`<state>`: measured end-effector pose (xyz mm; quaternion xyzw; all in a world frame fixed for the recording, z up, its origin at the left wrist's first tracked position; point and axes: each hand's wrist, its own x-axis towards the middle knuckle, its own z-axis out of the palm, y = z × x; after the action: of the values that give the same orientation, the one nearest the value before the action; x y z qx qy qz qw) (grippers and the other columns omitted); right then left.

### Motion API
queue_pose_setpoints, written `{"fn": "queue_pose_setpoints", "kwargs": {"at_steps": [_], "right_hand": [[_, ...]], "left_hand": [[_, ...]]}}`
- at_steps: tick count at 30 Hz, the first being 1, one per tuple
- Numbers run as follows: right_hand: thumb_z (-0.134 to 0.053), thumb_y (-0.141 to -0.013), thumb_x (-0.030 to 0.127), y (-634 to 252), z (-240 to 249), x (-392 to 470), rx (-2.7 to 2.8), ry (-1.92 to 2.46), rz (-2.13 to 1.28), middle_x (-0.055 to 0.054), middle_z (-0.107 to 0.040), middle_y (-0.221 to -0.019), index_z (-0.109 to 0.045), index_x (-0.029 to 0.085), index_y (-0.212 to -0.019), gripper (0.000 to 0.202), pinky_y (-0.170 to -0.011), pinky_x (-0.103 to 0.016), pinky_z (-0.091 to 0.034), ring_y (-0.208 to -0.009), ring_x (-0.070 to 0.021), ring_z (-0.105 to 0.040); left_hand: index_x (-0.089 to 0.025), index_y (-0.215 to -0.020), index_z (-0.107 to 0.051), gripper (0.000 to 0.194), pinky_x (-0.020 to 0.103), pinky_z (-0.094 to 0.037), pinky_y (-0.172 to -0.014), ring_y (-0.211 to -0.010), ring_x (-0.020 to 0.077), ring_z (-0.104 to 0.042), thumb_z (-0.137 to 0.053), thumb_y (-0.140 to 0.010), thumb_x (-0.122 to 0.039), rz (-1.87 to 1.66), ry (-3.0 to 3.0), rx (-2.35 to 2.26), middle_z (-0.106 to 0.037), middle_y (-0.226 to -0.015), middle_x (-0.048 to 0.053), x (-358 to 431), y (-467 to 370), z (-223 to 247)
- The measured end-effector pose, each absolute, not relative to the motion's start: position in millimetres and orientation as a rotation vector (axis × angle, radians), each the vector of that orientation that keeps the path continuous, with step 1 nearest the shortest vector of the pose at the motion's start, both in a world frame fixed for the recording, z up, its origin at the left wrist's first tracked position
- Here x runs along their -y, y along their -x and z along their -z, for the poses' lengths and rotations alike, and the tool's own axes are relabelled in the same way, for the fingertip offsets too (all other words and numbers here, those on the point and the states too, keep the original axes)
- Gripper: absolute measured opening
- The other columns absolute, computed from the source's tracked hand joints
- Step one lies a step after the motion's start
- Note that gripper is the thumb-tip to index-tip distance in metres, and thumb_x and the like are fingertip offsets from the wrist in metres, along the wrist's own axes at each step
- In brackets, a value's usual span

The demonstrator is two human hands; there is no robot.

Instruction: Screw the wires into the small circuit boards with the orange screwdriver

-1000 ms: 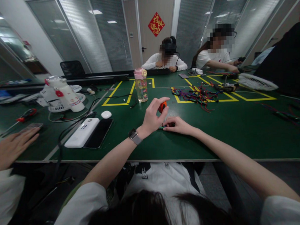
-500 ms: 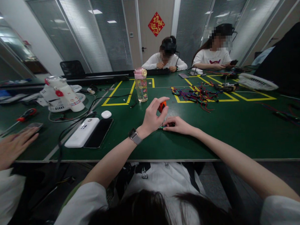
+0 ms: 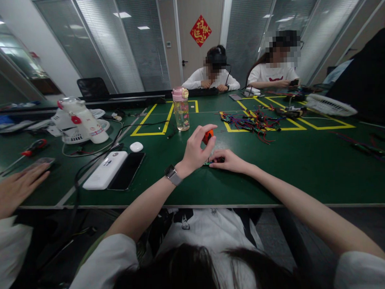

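My left hand [image 3: 195, 147], a watch on its wrist, is raised just above the table with its fingers curled around the orange-and-black handle of a screwdriver [image 3: 208, 137]. The handle stands roughly upright; the hand hides its shaft. Lower and to the right, my right hand [image 3: 227, 160] rests on the table with fingers closed on a small green circuit board [image 3: 207, 163]. Most of that board is covered by the fingers, and a dark part shows by the fingertips.
A bottle [image 3: 181, 110] stands beyond my hands; tangled wired boards [image 3: 253, 120] lie behind right. To the left are a white power bank [image 3: 105, 170], a black phone [image 3: 126, 171], a white case [image 3: 136, 147], cables and white fans [image 3: 81, 121]. Another person's hand [image 3: 21, 184] rests far left.
My two hands hold almost the same pose and place. Across the table, the person at right has shifted their hands and the dark object slightly.
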<state>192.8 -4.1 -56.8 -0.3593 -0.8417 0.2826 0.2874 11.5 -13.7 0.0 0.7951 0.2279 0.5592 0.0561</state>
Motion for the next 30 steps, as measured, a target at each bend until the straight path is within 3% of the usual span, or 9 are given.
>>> {"fn": "queue_pose_setpoints", "kwargs": {"at_steps": [22,30], "right_hand": [[-0.068,-0.080,0.040,-192.5,55.2,3.9,2.268,0.966,-0.737,-0.002,-0.057,-0.071,-0.074,0.016,-0.092,0.028,-0.059,-0.025,-0.040,-0.061,-0.0122,-0.049],[-0.068,-0.080,0.040,-192.0,54.5,4.9,2.264,0.974,-0.744,-0.002,-0.057,-0.071,-0.074,0.015,-0.092,0.028,-0.060,-0.026,-0.041,-0.063,-0.0128,-0.050]], "left_hand": [[-0.023,-0.114,-0.057,0.024,0.028,-0.049,-0.072,-0.079,0.0133,-0.055,-0.050,-0.094,-0.035,-1.768,-2.414,-0.687,-0.058,-0.091,0.003,13.8,-11.6,-3.3],[-0.024,-0.114,-0.057,0.021,0.027,-0.049,-0.070,-0.079,0.0131,-0.054,-0.047,-0.096,-0.029,-1.832,-2.399,-0.746,-0.055,-0.090,0.003,12.6,-12.5,-4.1]]}}
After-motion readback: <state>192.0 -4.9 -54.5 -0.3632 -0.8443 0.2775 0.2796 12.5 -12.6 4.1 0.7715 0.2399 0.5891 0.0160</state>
